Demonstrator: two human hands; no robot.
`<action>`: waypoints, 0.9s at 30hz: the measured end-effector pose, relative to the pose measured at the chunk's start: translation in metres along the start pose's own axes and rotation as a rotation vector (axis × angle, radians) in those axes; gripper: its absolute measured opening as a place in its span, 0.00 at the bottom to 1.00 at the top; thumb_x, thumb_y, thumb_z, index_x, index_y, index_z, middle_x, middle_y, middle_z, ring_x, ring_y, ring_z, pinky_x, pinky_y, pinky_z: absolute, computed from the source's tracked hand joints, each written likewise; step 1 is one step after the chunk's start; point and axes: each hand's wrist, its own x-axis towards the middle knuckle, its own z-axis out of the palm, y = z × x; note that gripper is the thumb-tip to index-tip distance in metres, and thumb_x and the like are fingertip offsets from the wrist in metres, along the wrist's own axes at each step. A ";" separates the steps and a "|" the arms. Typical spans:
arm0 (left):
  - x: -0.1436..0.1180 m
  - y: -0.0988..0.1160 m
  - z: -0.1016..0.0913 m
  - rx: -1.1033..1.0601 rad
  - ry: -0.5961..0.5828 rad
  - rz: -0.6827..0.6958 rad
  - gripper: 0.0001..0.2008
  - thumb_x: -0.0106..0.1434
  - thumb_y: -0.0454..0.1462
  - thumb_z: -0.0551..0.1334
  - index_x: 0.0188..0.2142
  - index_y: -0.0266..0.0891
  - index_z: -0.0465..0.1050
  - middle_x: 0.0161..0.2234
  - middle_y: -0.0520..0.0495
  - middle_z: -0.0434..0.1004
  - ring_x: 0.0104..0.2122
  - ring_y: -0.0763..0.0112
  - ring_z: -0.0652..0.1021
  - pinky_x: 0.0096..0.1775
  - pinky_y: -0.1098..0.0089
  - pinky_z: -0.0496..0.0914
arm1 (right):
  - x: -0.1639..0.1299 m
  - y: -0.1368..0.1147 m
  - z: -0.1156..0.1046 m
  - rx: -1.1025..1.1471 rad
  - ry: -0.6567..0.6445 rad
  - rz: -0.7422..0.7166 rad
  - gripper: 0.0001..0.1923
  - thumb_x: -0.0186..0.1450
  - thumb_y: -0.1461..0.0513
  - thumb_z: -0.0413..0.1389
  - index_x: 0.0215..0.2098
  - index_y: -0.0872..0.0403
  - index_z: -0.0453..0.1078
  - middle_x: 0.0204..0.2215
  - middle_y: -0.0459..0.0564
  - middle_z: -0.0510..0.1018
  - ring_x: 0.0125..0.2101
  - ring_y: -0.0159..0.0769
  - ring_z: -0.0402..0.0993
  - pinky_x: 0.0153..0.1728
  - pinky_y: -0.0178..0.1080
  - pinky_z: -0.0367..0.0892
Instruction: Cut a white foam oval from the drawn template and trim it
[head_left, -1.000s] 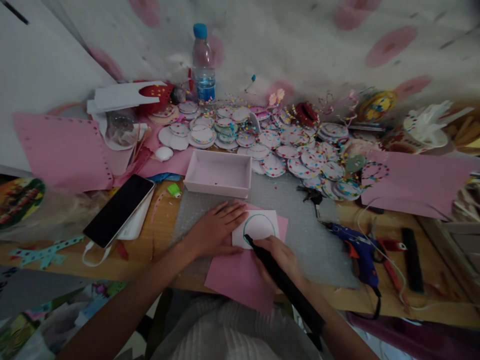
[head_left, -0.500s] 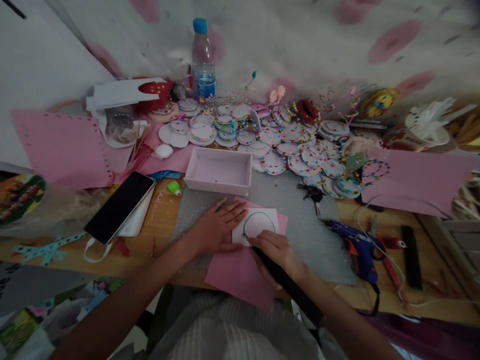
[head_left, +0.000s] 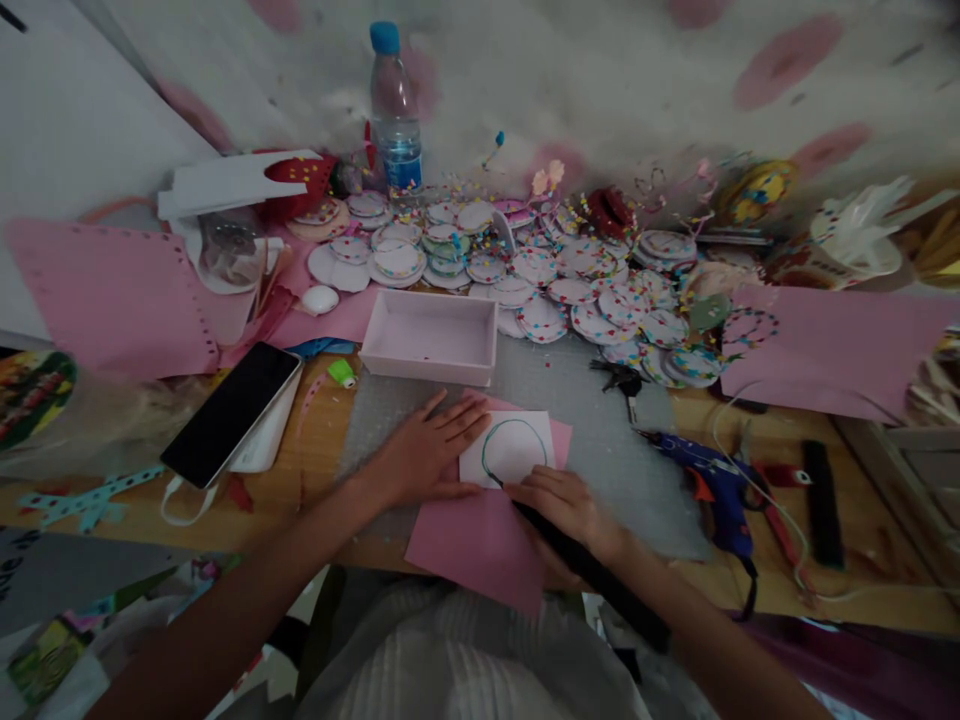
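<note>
A small white card (head_left: 474,455) with a green circle outline lies on a pink sheet (head_left: 480,545). My left hand (head_left: 424,450) presses flat on the sheets, fingers spread, its fingertips at the card's left edge. My right hand (head_left: 562,505) is closed around a long, thick black pen-like tool (head_left: 592,575). The tool's thin tip touches the card at the lower left of the circle; its exact kind I cannot make out. Part of the circle's lower right is hidden by my right fingers.
Behind the card stands an open pale box (head_left: 427,375). Many decorated white discs (head_left: 540,320) are heaped along the wall beside a water bottle (head_left: 396,125). A phone (head_left: 232,415) lies left; a blue glue gun (head_left: 724,510) and keys (head_left: 619,378) lie right.
The tool's tip has moved a little down and right along the circle's lower left, and the green line reaches further there. My left hand stays in place; the whole view has shifted slightly.
</note>
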 end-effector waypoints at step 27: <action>-0.070 0.057 -0.043 -0.422 0.697 -0.366 0.43 0.49 0.44 0.68 0.62 0.38 0.55 0.57 0.36 0.62 0.55 0.49 0.66 0.55 0.53 0.64 | -0.017 0.000 -0.010 -0.351 -0.030 0.299 0.25 0.68 0.67 0.47 0.62 0.46 0.59 0.50 0.54 0.74 0.51 0.43 0.69 0.50 0.47 0.67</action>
